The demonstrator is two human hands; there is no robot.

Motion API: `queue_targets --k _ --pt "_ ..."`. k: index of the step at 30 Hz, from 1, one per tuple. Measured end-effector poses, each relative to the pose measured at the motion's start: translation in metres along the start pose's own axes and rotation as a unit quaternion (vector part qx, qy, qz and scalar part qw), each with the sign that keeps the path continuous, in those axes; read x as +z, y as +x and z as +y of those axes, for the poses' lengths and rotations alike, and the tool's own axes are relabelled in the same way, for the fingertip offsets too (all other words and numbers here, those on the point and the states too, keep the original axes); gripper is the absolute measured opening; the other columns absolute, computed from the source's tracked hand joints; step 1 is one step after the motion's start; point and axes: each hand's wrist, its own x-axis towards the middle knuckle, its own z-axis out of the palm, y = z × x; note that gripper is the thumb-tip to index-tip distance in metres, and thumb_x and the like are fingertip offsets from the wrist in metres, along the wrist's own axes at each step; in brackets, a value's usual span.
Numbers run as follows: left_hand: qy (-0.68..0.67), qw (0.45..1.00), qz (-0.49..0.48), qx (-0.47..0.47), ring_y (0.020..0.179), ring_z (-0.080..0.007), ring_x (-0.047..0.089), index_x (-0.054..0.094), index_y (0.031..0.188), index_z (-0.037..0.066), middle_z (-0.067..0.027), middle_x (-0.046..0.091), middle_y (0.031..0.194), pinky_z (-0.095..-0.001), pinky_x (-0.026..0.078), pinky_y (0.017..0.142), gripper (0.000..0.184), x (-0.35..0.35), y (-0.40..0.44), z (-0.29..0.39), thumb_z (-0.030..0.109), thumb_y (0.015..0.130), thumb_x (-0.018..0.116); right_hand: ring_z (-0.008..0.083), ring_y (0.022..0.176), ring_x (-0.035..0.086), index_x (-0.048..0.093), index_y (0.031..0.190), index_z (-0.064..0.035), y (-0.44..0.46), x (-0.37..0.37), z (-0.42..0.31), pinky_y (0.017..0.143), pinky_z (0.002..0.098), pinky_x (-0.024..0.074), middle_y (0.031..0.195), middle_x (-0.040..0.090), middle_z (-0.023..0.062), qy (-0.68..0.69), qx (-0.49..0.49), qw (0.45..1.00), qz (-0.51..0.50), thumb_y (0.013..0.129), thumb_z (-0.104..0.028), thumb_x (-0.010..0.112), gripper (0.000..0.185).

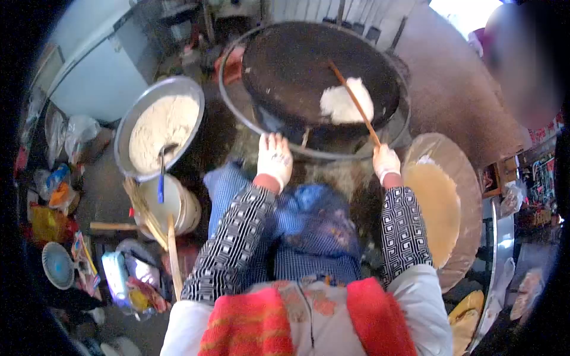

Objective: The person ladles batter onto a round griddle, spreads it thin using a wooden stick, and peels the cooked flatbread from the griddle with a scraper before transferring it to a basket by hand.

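Observation:
A round dark griddle lies in front of me, circled by a metal ring. White batter sits in an uneven patch on its right side. My right hand, in a pale glove, is closed around the end of a thin wooden stick that slants across the batter. My left hand, gloved too, lies flat with its fingers stretched out at the ring's near edge. Left of the griddle, a metal basin holds thick batter, with a blue-handled ladle standing in it.
On my right, a thin tan flatbread lies on a round brown board. Below the basin stands a white bucket, with a straw brush and wooden sticks across it. Plastic bags and packages lie at far left.

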Motion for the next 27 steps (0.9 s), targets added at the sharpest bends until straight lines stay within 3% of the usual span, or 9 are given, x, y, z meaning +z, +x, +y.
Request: queue_targets --k 3,5,9,14,15,16,18,23,27 --pt "-0.028 0.998 -0.054 -0.003 0.138 -0.0337 0.035 0.043 0.139 -0.004 -0.0198 0.042 0.146 -0.0563 0.012 0.116 0.051 -0.001 0.006 -0.011 0.017 0.093 0.038 0.0389 0.074 0.066 0.055 0.093 -0.0042 0.01 -0.01 -0.006 0.067 0.0493 0.0536 0.077 0.067 0.0217 -0.014 -0.004 1.0 0.027 0.097 -0.036 0.047 0.033" --pt "0.016 1.0 -0.017 -0.008 0.137 -0.0321 0.036 0.048 0.136 0.001 -0.0171 0.046 0.143 -0.0552 0.014 0.115 0.06 0.026 0.012 -0.018 0.039 0.089 0.051 0.0415 0.075 0.066 0.055 0.094 -0.0032 0.0 -0.026 -0.023 0.068 0.0507 0.0529 0.08 0.067 0.0228 0.01 -0.022 1.0 -0.013 0.097 -0.036 0.047 0.034" --pt "0.034 0.998 -0.051 -0.015 0.14 -0.0326 0.032 0.045 0.139 0.001 -0.0152 0.042 0.147 -0.0559 0.012 0.115 0.062 0.02 0.015 -0.027 0.04 0.092 0.046 0.042 0.084 0.065 0.058 0.099 -0.0032 0.016 -0.021 -0.002 0.075 0.0515 0.0511 0.089 0.066 0.0264 0.009 0.062 0.998 -0.029 0.098 -0.036 0.045 0.035" --pt "0.018 0.996 -0.086 -0.033 0.142 -0.0325 0.03 0.043 0.14 0.001 -0.0151 0.04 0.149 -0.0569 0.011 0.115 0.063 0.013 0.022 -0.04 0.042 0.093 0.043 0.042 0.081 0.066 0.057 0.099 -0.0045 -0.002 -0.035 -0.027 0.075 0.0523 0.051 0.084 0.067 0.025 -0.006 -0.039 0.996 -0.074 0.099 -0.036 0.042 0.035" --pt "0.01 0.995 -0.088 -0.041 0.142 -0.0325 0.03 0.043 0.141 0.001 -0.0148 0.039 0.15 -0.0571 0.01 0.115 0.063 0.015 0.023 -0.04 0.042 0.093 0.043 0.0426 0.079 0.066 0.057 0.098 -0.0049 0.002 -0.018 -0.015 0.074 0.053 0.051 0.083 0.067 0.0242 0.0 -0.028 0.997 -0.072 0.098 -0.035 0.042 0.034" --pt "0.016 0.991 -0.126 -0.05 0.144 -0.0282 0.027 0.038 0.145 0.003 -0.0125 0.035 0.153 -0.0556 0.007 0.116 0.055 -0.001 0.022 -0.04 0.032 0.097 0.038 0.0424 0.08 0.066 0.058 0.097 -0.0047 0.007 -0.018 -0.001 0.074 0.053 0.051 0.084 0.067 0.0244 -0.002 0.012 0.998 -0.054 0.098 -0.035 0.043 0.034" --pt "-0.003 0.988 -0.142 -0.058 0.144 -0.0278 0.027 0.038 0.145 0.003 -0.0125 0.034 0.153 -0.0557 0.007 0.116 0.056 -0.023 0.021 -0.041 0.033 0.097 0.04 0.0412 0.08 0.066 0.059 0.095 -0.0038 0.02 -0.023 0.007 0.074 0.0519 0.0515 0.085 0.067 0.0246 -0.008 0.065 0.998 -0.025 0.098 -0.034 0.045 0.033" --pt "-0.024 0.993 -0.091 -0.074 0.14 -0.0301 0.032 0.044 0.141 0.005 -0.0133 0.039 0.15 -0.0589 0.012 0.114 0.062 0.002 0.024 -0.056 0.041 0.091 0.049 0.0415 0.077 0.065 0.054 0.095 -0.0043 -0.004 -0.042 -0.026 0.07 0.0512 0.0521 0.083 0.067 0.0243 0.004 -0.051 0.998 -0.048 0.097 -0.033 0.047 0.029" --pt "-0.037 0.988 -0.107 -0.103 0.141 -0.0286 0.03 0.042 0.142 0.005 -0.01 0.033 0.154 -0.0586 0.011 0.114 0.062 0.004 0.029 -0.071 0.039 0.09 0.051 0.0427 0.076 0.065 0.056 0.093 -0.0041 0.019 -0.01 0.012 0.069 0.0508 0.0527 0.085 0.067 0.0256 0.02 0.038 0.998 -0.034 0.097 -0.035 0.047 0.032"
